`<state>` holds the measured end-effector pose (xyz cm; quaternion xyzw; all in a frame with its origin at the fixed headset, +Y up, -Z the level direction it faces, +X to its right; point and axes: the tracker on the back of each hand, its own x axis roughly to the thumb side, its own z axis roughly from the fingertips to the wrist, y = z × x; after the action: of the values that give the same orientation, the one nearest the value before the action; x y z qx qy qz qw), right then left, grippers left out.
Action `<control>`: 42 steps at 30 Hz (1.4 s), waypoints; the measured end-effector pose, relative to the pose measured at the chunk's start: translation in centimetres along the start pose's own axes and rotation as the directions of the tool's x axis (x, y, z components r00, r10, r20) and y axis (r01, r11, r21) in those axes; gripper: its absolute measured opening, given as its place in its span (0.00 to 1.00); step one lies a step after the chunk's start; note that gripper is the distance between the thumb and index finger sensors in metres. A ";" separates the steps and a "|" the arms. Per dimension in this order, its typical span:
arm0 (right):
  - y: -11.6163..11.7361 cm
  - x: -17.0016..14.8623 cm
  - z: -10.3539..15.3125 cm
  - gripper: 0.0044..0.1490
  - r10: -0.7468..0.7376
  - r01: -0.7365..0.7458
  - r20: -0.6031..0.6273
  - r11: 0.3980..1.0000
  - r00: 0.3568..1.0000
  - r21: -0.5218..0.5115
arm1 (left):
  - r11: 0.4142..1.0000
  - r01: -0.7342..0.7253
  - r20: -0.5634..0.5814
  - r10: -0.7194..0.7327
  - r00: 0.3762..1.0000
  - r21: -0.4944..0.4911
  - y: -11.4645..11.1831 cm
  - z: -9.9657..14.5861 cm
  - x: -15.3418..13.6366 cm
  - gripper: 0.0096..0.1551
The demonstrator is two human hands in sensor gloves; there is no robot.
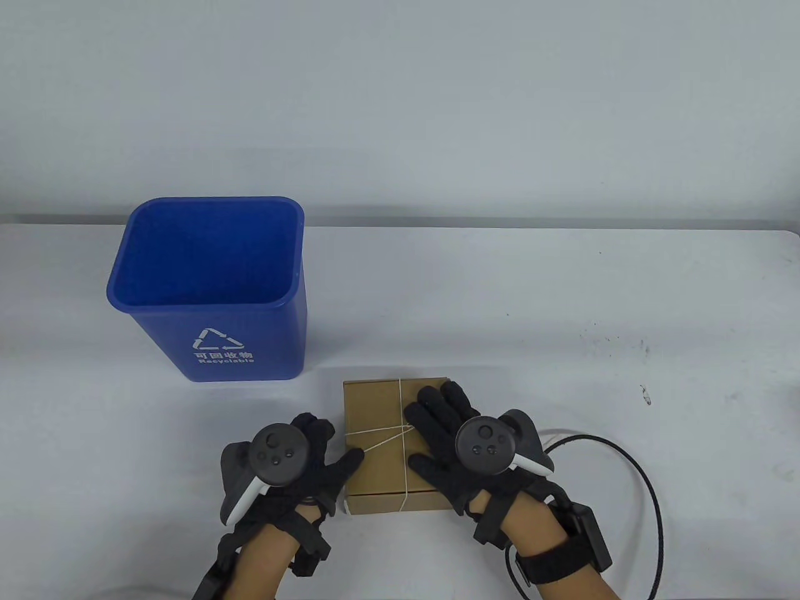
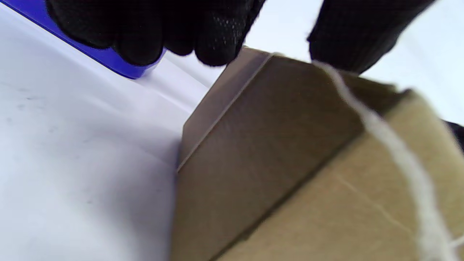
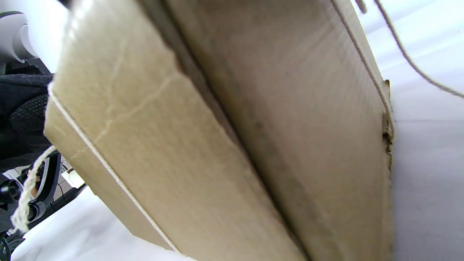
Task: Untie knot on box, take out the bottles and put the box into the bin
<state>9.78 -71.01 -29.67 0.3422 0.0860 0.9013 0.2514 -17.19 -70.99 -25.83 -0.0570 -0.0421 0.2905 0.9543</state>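
Here, box (image 1: 381, 431) (string-tied) between hands, apparently touching

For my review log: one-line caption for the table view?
Gloved hands work string on cardboard box beside blue bin.

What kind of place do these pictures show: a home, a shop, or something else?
Probably a lab or recording bench, not a home. A bare white table stands against a plain wall, both hands wear sensor gloves with trackers, and the only props are a blue recycling bin and a string-tied cardboard box.

Lab-like setup, plain white table (image 1: 562, 300), bare white wall (image 1: 400, 94)
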 end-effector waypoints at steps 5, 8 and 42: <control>0.0 0.0 0.0 0.48 0.001 -0.001 -0.002 1.000 1.000 0.001 | 0.990 -0.086 0.042 0.091 0.995 -0.108 -0.9 -0.5 0.0 0.38; 0.0 0.0 0.0 0.48 0.002 -0.002 -0.002 1.000 1.000 0.003 | 0.995 -0.067 0.121 0.075 0.990 -0.074 -1.0 -0.6 0.6 0.37; 0.1 -0.1 0.1 0.48 0.013 -0.013 -0.013 1.000 1.000 0.013 | 0.992 -0.069 0.215 0.045 0.976 0.102 2.6 -1.8 -2.6 0.26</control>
<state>9.84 -71.12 -29.60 0.3384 0.0912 0.9046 0.2426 -20.57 -70.43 -28.08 0.0254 -0.1261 0.3240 0.9373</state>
